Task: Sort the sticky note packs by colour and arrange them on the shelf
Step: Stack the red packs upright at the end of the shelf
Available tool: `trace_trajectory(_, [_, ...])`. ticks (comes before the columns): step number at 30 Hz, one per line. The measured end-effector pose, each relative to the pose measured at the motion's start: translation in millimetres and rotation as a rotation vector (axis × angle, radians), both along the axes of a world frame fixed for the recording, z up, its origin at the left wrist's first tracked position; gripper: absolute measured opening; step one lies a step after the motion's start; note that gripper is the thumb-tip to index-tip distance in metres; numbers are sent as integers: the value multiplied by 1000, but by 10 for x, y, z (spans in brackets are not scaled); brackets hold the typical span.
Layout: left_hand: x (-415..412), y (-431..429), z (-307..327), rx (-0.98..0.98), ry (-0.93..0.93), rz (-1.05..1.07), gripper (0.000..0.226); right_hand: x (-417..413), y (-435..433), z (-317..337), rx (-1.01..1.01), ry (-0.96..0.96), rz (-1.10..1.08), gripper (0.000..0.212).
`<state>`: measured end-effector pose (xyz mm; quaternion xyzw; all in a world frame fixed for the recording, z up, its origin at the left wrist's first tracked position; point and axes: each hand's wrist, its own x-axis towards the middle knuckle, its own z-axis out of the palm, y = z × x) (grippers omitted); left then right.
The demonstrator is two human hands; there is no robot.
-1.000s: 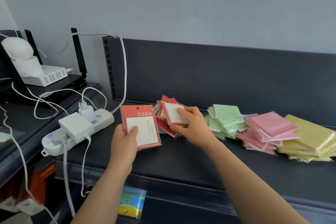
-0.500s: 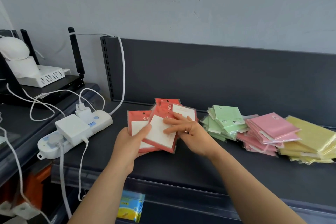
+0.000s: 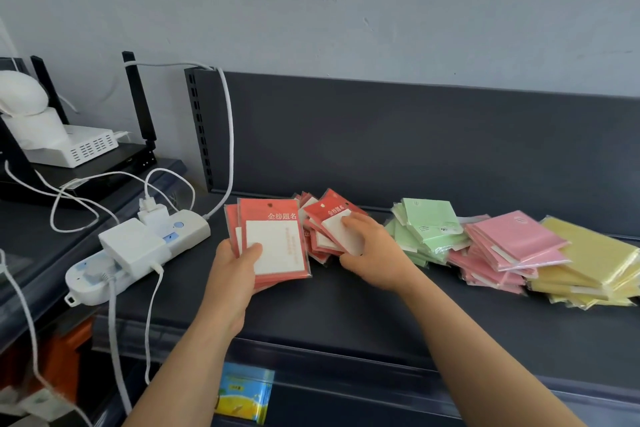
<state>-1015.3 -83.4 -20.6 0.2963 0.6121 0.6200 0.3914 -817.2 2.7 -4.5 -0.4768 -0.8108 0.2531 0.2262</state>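
My left hand [image 3: 235, 270] holds a small stack of red sticky note packs [image 3: 277, 243], thumb on the white pad of the top one. My right hand [image 3: 370, 250] grips another red pack [image 3: 329, 215] on top of the loose red pile [image 3: 317, 246] lying on the dark shelf [image 3: 381, 308]. To the right lie a green pile [image 3: 426, 229], a pink pile [image 3: 509, 246] and a yellow pile [image 3: 595, 260], each overlapping its neighbour.
A white power strip [image 3: 138, 246] with plugs and trailing cables sits at the shelf's left end, close to my left hand. A router and white devices [image 3: 72, 146] stand on the neighbouring shelf. A yellow-blue packet [image 3: 242, 395] shows on the lower level.
The pack my right hand carried over now lies on the stack in my left hand. My right hand has gone back to the red pile and taken hold of another pack.
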Motion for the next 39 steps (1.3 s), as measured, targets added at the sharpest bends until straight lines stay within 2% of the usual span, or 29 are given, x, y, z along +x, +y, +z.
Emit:
trace_trajectory(6, [50,-49,-8,65,23,-15,20,-8,-33,-62,-39,-27,-50,64])
trace_trajectory(9, [75,-75,9,99,28,-5,19,0,-31,-93,-21,33,-58,64])
trace_trajectory(13, [101,-110,24,117,81,-1,20,-1,-80,-101,-14,87,-151,78])
trace_trajectory(19, [187,-152,43,156,139,-7,20,-44,-144,-73,-31,374,-271,75])
trace_trajectory(22, [247,-137,71,171,141,-27,21,-64,-213,-85,-40,435,-267,72])
trace_trajectory(30, [442,-56,90,215,-124,-188,35,-135,-308,-97,17,415,-129,63])
trace_trajectory(33, [439,-22,79,195,-64,-222,43,-135,-281,-122,-3,407,-83,52])
trace_trajectory(36, [434,2,57,147,111,-146,52,-104,-276,-146,-8,356,-10,45])
trace_trajectory(39, [387,24,31,97,172,-59,41,-44,-185,-176,113,276,-62,43])
